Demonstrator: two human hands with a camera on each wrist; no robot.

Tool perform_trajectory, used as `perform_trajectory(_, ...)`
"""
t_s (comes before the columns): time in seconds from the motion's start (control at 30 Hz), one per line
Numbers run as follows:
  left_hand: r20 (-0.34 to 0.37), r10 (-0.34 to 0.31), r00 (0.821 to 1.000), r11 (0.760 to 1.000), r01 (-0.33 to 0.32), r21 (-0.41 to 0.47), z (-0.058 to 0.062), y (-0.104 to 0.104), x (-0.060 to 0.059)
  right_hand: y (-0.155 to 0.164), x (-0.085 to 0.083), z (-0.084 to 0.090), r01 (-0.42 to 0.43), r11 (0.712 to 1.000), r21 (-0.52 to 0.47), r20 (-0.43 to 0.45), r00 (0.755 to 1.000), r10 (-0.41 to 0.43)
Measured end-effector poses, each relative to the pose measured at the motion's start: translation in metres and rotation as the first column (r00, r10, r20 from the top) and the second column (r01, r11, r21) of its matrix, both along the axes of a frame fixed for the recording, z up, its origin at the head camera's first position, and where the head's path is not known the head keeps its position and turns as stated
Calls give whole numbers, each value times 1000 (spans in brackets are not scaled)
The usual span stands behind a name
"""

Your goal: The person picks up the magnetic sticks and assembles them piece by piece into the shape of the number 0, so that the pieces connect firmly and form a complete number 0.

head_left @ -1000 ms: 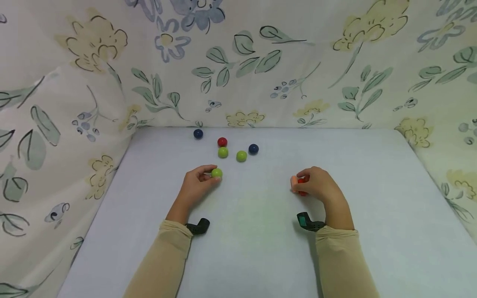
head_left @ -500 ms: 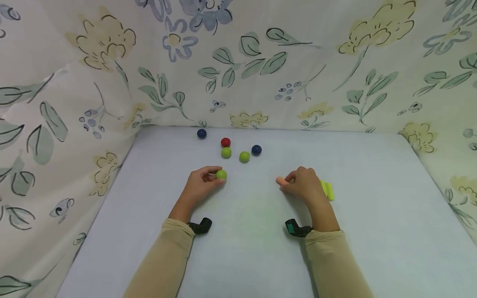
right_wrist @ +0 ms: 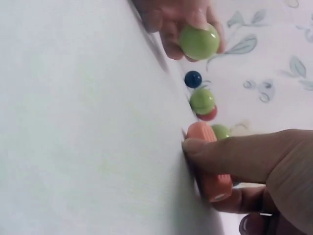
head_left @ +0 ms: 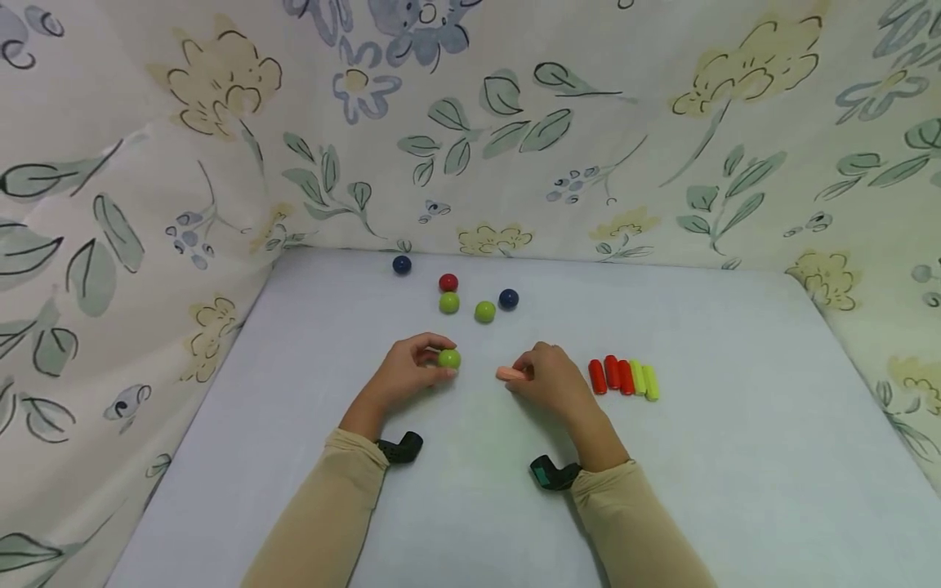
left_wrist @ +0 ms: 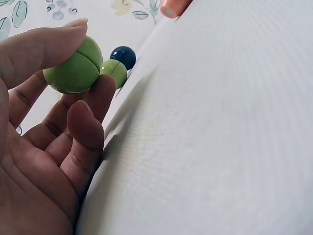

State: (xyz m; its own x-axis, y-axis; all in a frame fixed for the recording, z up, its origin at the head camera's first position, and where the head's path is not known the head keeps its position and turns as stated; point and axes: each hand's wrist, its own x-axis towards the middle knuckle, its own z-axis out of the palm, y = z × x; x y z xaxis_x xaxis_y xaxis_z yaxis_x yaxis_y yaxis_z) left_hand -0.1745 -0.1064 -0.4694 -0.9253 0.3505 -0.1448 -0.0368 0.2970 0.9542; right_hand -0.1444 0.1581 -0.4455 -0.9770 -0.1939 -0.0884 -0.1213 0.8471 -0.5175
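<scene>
My left hand (head_left: 412, 371) pinches a green ball (head_left: 449, 359) between thumb and fingertips, at the middle left of the table. In the left wrist view a seam line runs round this green ball (left_wrist: 78, 68). To its right, my right hand (head_left: 551, 380) holds a short orange stick (head_left: 510, 373) lying sideways, its left end poking out toward the green ball. The right wrist view shows the thumb pressed along the orange stick (right_wrist: 199, 131), which has ridges and rounded ends, close over the table. A small gap separates stick and ball.
Behind the hands are two more green balls (head_left: 449, 303), a red ball (head_left: 448, 282) and two dark blue balls (head_left: 509, 299). Right of my right hand, red sticks (head_left: 613, 372) and yellow sticks (head_left: 651, 382) stand in a row on the white table (head_left: 735, 457). Floral cloth (head_left: 500, 122) rises behind.
My right hand has moved left with the orange stick, leaving the row of red and yellow sticks uncovered, and the stick has turned sideways. The left hand keeps its pinch on the green ball.
</scene>
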Motion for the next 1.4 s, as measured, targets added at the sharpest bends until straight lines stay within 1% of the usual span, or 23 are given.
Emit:
perform_trajectory(0.1, -9, -5, 1000, 1000, 5, -7, 0, 1, 0, -5, 0, -6, -19, 998, -64, -8, 1000, 18)
perform_trajectory(0.2, -15, -19, 1000, 1000, 19, 5, -1, 1, 0, -7, -1, -13, -32, 987, -159, -9, 999, 31)
perform_trajectory(0.3, -29, -37, 999, 999, 38, 22, -3, 1, -1, -7, -1, -20, -24, 966, -258, 13, 1000, 28)
perform_trajectory(0.37, -40, -54, 998, 998, 56, 43, -4, 2, -1, -6, -2, -23, 0, 949, -316, 39, 999, 13)
perform_trajectory(0.47, -47, -95, 994, 992, 98, 79, -5, 6, -1, -5, -2, -24, 23, 926, -376, 68, 998, 3)
perform_trajectory(0.53, -41, -119, 992, 988, 123, 94, -5, 9, 0, -4, -2, -23, 21, 911, -412, 79, 997, 13)
perform_trajectory(0.6, -32, -128, 991, 988, 131, 86, -5, 11, 0, -3, -2, -23, 17, 902, -431, 89, 996, 24)
perform_trajectory(0.67, -23, -123, 992, 990, 124, 63, -4, 12, 1, -2, -2, -23, 12, 893, -449, 92, 995, 32)
perform_trajectory(0.77, -25, -107, 994, 994, 108, 32, -4, 13, 2, 0, -3, -24, 15, 884, -468, 96, 995, 34)
perform_trajectory(0.87, -35, -102, 994, 994, 103, 28, -3, 13, 1, 0, -4, -26, 14, 875, -483, 99, 994, 39)
perform_trajectory(1.1, -30, -98, 995, 995, 99, 11, -4, 13, -1, -2, -6, -29, 9, 882, -472, 101, 994, 44)
perform_trajectory(1.4, -40, -115, 993, 993, 115, 5, -6, 12, -1, -4, -5, -28, 10, 879, -476, 99, 994, 43)
